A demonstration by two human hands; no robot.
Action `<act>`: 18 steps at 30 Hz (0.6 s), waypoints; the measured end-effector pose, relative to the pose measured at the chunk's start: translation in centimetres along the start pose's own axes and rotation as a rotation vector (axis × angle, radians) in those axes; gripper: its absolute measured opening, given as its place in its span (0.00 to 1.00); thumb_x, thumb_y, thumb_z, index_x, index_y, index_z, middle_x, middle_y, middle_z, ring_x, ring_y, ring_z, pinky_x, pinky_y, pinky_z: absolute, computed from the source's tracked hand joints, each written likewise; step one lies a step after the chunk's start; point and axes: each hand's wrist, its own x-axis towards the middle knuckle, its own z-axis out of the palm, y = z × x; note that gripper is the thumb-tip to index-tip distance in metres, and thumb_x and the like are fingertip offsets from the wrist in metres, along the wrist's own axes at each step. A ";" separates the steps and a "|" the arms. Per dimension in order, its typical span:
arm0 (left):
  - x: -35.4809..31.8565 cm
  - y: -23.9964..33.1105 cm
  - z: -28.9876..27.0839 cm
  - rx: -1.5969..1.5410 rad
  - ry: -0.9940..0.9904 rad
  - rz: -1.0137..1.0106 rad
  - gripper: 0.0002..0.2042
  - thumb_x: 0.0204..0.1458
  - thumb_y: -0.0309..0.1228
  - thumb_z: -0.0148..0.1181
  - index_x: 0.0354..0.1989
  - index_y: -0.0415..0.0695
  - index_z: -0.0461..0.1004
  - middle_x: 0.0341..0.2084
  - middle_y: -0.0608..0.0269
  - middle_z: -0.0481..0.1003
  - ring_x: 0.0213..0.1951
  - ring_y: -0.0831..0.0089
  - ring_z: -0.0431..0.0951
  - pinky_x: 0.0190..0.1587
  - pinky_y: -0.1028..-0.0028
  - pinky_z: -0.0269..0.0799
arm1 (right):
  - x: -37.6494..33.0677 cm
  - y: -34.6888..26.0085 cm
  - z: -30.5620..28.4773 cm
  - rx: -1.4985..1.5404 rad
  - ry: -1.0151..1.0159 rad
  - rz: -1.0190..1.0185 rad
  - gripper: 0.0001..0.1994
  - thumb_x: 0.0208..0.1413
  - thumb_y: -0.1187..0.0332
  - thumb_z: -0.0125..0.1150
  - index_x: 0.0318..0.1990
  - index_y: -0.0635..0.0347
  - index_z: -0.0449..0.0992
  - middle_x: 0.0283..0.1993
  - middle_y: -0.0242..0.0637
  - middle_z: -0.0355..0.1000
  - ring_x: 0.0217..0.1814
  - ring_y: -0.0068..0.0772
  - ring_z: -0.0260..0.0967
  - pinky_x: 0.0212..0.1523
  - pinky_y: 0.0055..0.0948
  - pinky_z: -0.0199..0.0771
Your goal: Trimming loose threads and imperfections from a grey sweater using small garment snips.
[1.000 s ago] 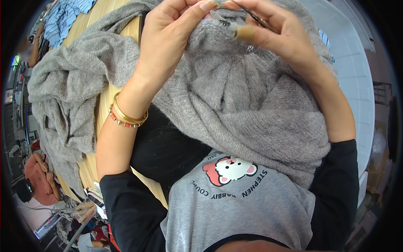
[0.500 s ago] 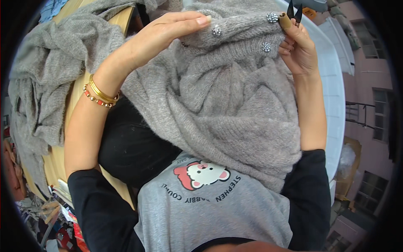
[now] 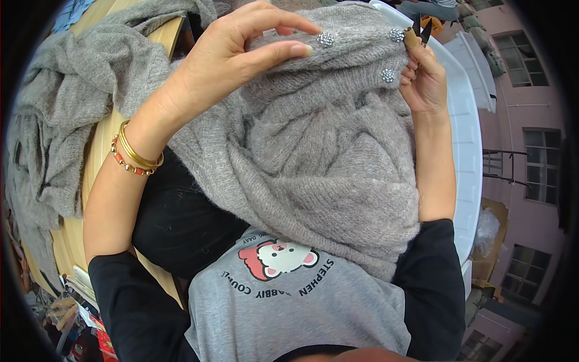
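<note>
A fuzzy grey knit cardigan (image 3: 338,199) lies bunched over my lap, its button edge held up at the top. Sparkly round silver buttons sit along that edge: one (image 3: 325,40) by my left fingertips, another (image 3: 396,35) beside my right thumb, a third (image 3: 387,75) lower down. My left hand (image 3: 235,51) is open, thumb and forefinger parted just left of the first button. Closed on the edge, my right hand (image 3: 427,78) also keeps black-bladed thread snips (image 3: 426,31) in its grip, blades pointing up. A tan cover (image 3: 411,38) wraps that thumb's tip; the snips' handle is hidden.
More grey knitwear (image 3: 54,120) drapes over a wooden tabletop (image 3: 99,175) on the left. A large pale blue plastic tub (image 3: 464,151) stands behind the cardigan on the right. Beyond it is a cardboard box (image 3: 491,241) with clear plastic in it. Another person's leg (image 3: 425,9) shows at the top right.
My left thumb and forefinger have spread apart near the first button; before, the hand lay flatter with fingers together. My right hand keeps its hold on the edge and the snips.
</note>
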 end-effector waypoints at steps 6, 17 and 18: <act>-0.2 -1.0 0.3 0.091 0.027 0.172 0.12 0.53 0.31 0.62 0.45 0.44 0.78 0.34 0.70 0.72 0.36 0.82 0.70 0.38 0.82 0.64 | 0.0 0.1 0.7 -0.064 -0.018 0.001 0.08 0.59 0.67 0.56 0.28 0.51 0.67 0.20 0.21 0.59 0.15 0.10 0.51 0.17 0.12 0.51; 0.1 1.6 -0.3 0.025 0.158 0.295 0.07 0.58 0.23 0.54 0.43 0.36 0.75 0.40 0.63 0.75 0.36 0.80 0.73 0.39 0.83 0.67 | 1.2 2.1 1.9 -0.214 -0.073 0.190 0.06 0.57 0.65 0.59 0.37 0.52 0.68 0.20 0.18 0.57 0.15 0.08 0.47 0.14 0.09 0.47; 0.2 1.6 -0.1 0.036 0.129 0.296 0.07 0.58 0.23 0.54 0.43 0.36 0.75 0.40 0.63 0.75 0.36 0.80 0.73 0.39 0.83 0.67 | 1.0 2.4 2.2 -0.317 -0.099 0.278 0.06 0.57 0.65 0.59 0.36 0.52 0.68 0.20 0.17 0.56 0.15 0.07 0.46 0.14 0.10 0.46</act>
